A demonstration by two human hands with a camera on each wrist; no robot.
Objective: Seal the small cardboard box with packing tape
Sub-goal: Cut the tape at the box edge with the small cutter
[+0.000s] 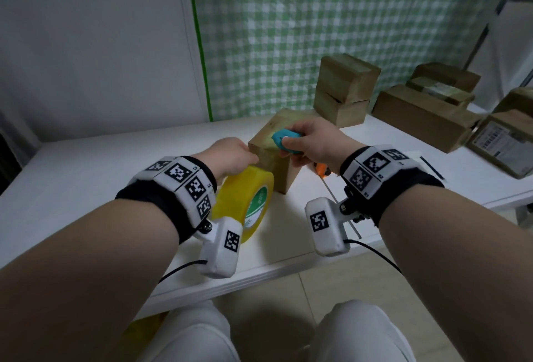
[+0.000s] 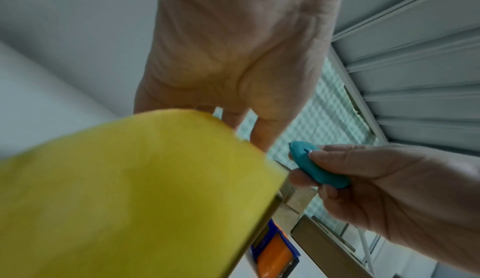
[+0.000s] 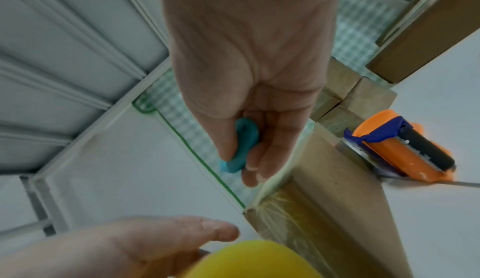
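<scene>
Small cardboard box (image 1: pixel 274 149) stands on the white tabletop (image 1: pixel 115 188), in front of me, between my two hands. Glossy clear tape is visible across its top and down the near face.

My left hand (image 1: pixel 230 157) holds the yellow roll of packing tape (image 1: pixel 245 203) upright against the box's left near edge; my fingers pass behind the roll, so I cannot tell exactly how they wrap it. The left thumb (image 3: pixel 218 229) lies along the top of the roll, close to the box corner.

My right hand (image 1: pixel 311 142) is over the top of the box, fingers (image 3: pixel 262 159) curled round a small teal cutter (image 1: pixel 285 142). The thumb (image 2: pixel 337 159) presses on its upper face, and the cutter's nose points toward the left hand. The blade is too small to make out.

An orange and blue tape dispenser (image 3: pixel 405 149) lies on the tabletop just behind the box on the right. Further back, stacked cardboard boxes (image 1: pixel 343 87) and several flat parcels (image 1: pixel 421 113) sit along a green-checked curtain (image 1: pixel 317 15).
</scene>
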